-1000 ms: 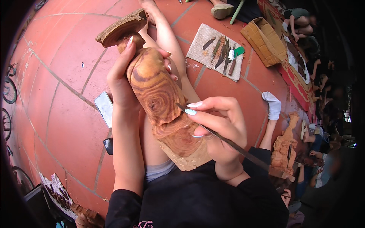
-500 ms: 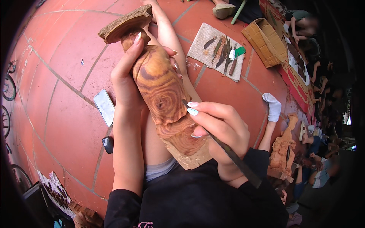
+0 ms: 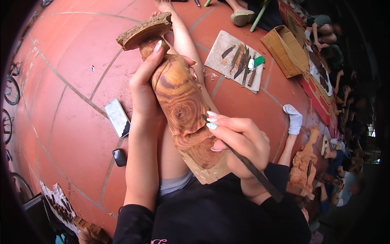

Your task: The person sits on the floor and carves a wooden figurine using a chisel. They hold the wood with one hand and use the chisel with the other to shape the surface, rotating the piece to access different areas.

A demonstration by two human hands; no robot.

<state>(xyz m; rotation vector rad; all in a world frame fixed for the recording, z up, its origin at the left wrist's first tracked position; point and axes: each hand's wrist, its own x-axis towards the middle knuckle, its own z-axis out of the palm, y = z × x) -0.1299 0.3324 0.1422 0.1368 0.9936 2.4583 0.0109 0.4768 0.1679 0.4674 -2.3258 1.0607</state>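
Note:
A carved wooden figure (image 3: 178, 97) with swirling brown grain leans over my lap, its flat rough-edged end pointing up and away. My left hand (image 3: 152, 69) wraps round its narrow neck and upper part, thumb on the near side and fingertips showing at the right edge. In my right hand (image 3: 239, 140) is a slim dark carving knife (image 3: 254, 171), held like a pencil. The tip meets the lower right side of the figure, by a carved step in the wood. The knife's long end runs back past my wrist.
On the red tiled floor (image 3: 77, 134) lie a phone (image 3: 117, 118) and a small black case (image 3: 119, 157). A mat (image 3: 217, 53) holds several carving blades. Beyond it stands a cardboard box (image 3: 286, 51). A reddish carved wood piece (image 3: 302, 162) and other people are at the right.
The view has shifted slightly, so everything sits a little further right and lower. Both hands keep their holds, and the knife tip stays at the figure's right side.

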